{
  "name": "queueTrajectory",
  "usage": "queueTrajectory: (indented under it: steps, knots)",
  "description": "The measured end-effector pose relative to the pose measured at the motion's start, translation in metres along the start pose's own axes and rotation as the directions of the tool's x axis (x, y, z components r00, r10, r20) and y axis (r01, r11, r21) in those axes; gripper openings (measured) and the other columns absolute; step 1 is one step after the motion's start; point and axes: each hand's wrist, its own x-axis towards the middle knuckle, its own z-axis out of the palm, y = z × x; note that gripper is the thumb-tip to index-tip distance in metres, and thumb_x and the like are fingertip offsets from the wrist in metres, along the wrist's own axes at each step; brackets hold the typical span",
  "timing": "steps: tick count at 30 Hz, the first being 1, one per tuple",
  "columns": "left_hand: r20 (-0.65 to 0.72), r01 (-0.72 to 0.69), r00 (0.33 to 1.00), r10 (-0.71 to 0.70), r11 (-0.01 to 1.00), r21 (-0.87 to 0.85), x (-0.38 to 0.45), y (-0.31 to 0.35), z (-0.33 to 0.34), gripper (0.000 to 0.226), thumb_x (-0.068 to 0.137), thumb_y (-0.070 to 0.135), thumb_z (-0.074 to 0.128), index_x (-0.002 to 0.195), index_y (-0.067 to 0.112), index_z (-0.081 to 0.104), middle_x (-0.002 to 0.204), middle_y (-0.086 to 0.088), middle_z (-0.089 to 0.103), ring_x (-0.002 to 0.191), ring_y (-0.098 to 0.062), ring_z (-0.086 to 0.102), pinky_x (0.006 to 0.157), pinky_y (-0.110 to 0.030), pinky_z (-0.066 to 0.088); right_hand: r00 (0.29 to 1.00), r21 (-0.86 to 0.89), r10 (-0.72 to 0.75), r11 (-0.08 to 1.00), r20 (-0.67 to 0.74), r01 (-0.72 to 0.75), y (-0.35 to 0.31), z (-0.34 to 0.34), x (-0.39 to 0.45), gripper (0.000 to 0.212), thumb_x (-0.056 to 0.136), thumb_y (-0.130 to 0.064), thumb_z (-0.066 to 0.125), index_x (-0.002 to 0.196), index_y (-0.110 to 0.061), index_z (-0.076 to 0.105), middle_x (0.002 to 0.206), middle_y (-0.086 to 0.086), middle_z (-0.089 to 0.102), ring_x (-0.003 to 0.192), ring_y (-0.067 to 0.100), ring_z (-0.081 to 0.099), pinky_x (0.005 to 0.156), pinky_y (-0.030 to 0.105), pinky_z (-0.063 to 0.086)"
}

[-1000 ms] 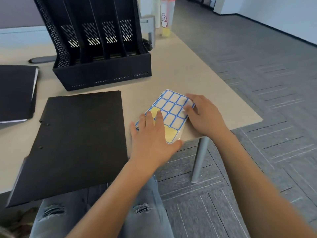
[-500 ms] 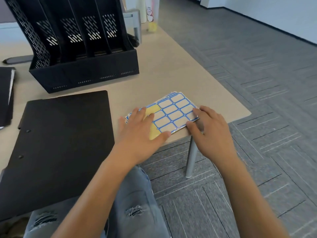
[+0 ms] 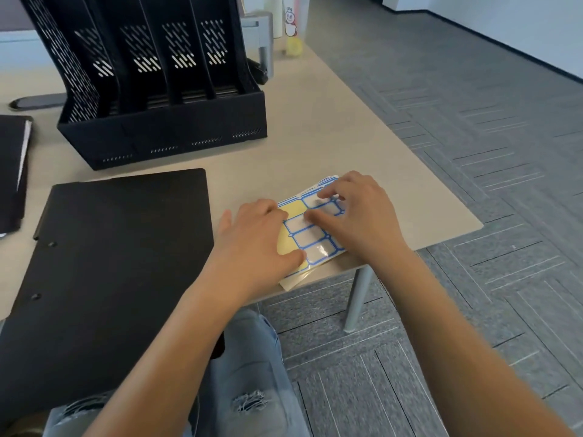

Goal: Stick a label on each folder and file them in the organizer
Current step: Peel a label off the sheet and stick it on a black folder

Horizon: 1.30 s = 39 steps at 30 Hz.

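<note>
Label sheet (image 3: 310,239) — both hands pressed flat, fingertips (image 3: 310,217) curled.

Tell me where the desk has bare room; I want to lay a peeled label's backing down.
Bare desk lies right of the organizer, beyond the label sheets. A narrower strip runs between organizer and black folder. The near corner is crowded: both hands press the sheets.

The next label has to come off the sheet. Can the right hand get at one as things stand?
Probably yes. The right hand already has its fingertips on the label sheet, nothing lies over it, and the left hand presses its near left part flat.
</note>
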Motion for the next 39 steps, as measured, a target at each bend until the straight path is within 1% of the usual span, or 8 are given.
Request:
queueTrajectory:
  steps: [4, 8, 11, 21, 29, 32, 36, 39]
  knots:
    - [0.016, -0.009, 1.0, 0.008, 1.0, 0.021, 0.003, -0.002, -0.001, 0.062, 0.082, 0.061, 0.06, 0.135, 0.027, 0.055, 0.142, 0.01, 0.042, 0.13, -0.016, 0.038, 0.111, -0.042, 0.032, 1.0, -0.02, 0.002, 1.0, 0.029, -0.002, -0.008, 0.001, 0.016, 0.025, 0.078, -0.049, 0.081, 0.089, -0.028, 0.073, 0.096, -0.009, 0.063, 0.092, 0.015, 0.061, 0.076, 0.033, 0.048]
    - [0.008, -0.025, 1.0, 0.024, 0.999, 0.037, 0.002, -0.002, 0.0, 0.073, 0.075, 0.062, 0.041, 0.145, 0.039, 0.044, 0.14, 0.011, 0.04, 0.129, -0.016, 0.038, 0.109, -0.045, 0.034, 0.997, -0.057, 0.005, 0.998, 0.073, -0.001, -0.011, 0.001, 0.024, 0.019, 0.08, -0.047, 0.079, 0.087, -0.03, 0.074, 0.095, -0.009, 0.065, 0.09, 0.014, 0.064, 0.078, 0.035, 0.052]
    - [-0.039, -0.019, 0.999, 0.021, 0.998, 0.06, 0.004, -0.002, 0.005, 0.067, 0.08, 0.061, 0.036, 0.144, 0.043, 0.046, 0.139, 0.01, 0.039, 0.13, -0.017, 0.037, 0.108, -0.045, 0.034, 0.996, -0.092, -0.017, 0.995, 0.089, 0.026, -0.011, 0.0, 0.025, 0.019, 0.083, -0.049, 0.078, 0.088, -0.031, 0.073, 0.098, -0.01, 0.065, 0.091, 0.013, 0.064, 0.077, 0.033, 0.05]
    - [-0.122, -0.03, 0.992, 0.04, 0.996, 0.085, 0.007, -0.009, 0.017, 0.058, 0.085, 0.061, 0.04, 0.138, 0.04, 0.054, 0.135, 0.008, 0.044, 0.128, -0.019, 0.042, 0.104, -0.045, 0.037, 0.993, -0.205, -0.114, 0.971, 0.036, 0.119, -0.01, 0.002, 0.023, 0.013, 0.091, -0.042, 0.07, 0.089, -0.029, 0.072, 0.096, -0.008, 0.065, 0.09, 0.017, 0.064, 0.069, 0.031, 0.041]
    - [-0.146, -0.031, 0.988, 0.042, 0.997, 0.076, 0.008, -0.01, 0.019, 0.058, 0.084, 0.061, 0.042, 0.137, 0.04, 0.054, 0.134, 0.009, 0.044, 0.129, -0.019, 0.041, 0.106, -0.044, 0.034, 0.996, -0.191, -0.086, 0.978, 0.022, 0.088, -0.012, 0.006, 0.02, 0.01, 0.091, -0.037, 0.067, 0.087, -0.029, 0.072, 0.097, -0.007, 0.063, 0.092, 0.016, 0.062, 0.073, 0.033, 0.048]
    - [-0.153, -0.031, 0.987, 0.041, 0.997, 0.069, 0.008, -0.01, 0.02, 0.057, 0.085, 0.06, 0.043, 0.136, 0.039, 0.055, 0.134, 0.009, 0.044, 0.129, -0.019, 0.041, 0.106, -0.045, 0.034, 0.999, -0.146, -0.038, 0.989, 0.002, 0.038, -0.013, 0.011, 0.019, 0.009, 0.088, -0.032, 0.066, 0.084, -0.027, 0.071, 0.095, -0.007, 0.063, 0.091, 0.017, 0.063, 0.076, 0.036, 0.052]
    - [-0.146, -0.025, 0.989, 0.035, 0.997, 0.072, 0.007, -0.009, 0.019, 0.058, 0.084, 0.06, 0.043, 0.137, 0.038, 0.055, 0.134, 0.009, 0.044, 0.128, -0.019, 0.041, 0.105, -0.045, 0.035, 0.995, 0.081, 0.096, 0.992, -0.029, -0.093, -0.013, 0.012, 0.019, 0.008, 0.082, -0.031, 0.065, 0.079, -0.025, 0.07, 0.084, -0.009, 0.069, 0.084, 0.016, 0.067, 0.079, 0.039, 0.056]
    - [-0.129, -0.021, 0.991, 0.03, 0.997, 0.07, 0.007, -0.008, 0.017, 0.06, 0.084, 0.06, 0.041, 0.139, 0.038, 0.054, 0.135, 0.008, 0.043, 0.129, -0.019, 0.04, 0.107, -0.045, 0.034, 0.983, 0.212, 0.174, 0.964, -0.056, -0.159, -0.011, 0.005, 0.018, 0.007, 0.086, -0.026, 0.068, 0.081, -0.024, 0.072, 0.077, -0.012, 0.071, 0.078, 0.013, 0.067, 0.076, 0.035, 0.056]
